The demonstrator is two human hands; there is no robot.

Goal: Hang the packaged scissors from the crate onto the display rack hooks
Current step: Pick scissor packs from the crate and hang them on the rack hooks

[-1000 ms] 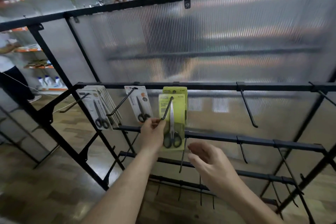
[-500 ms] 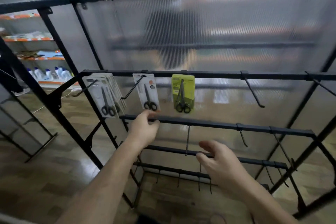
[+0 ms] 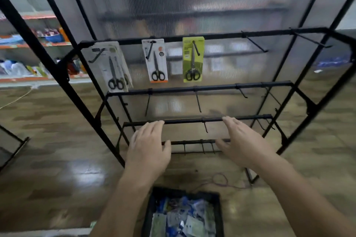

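Both left hand (image 3: pixel 148 152) and right hand (image 3: pixel 244 144) hover empty, fingers spread, below the hung scissors (image 3: pixel 193 63), above the crate (image 3: pixel 148 211).

We hold both forearms extended forward, palms down. Our left hand (image 3: pixel 147 152) and right hand (image 3: pixel 243 144) are empty, fingers straight and relaxed.

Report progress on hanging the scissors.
Done: grey-carded scissors stack, white-and-orange scissors pack and lime-green scissors pack hang on the top bar. In hand: nothing; left hand and right hand open, empty. Left: the black plastic crate holds more packets; lower black hooks hang bare.
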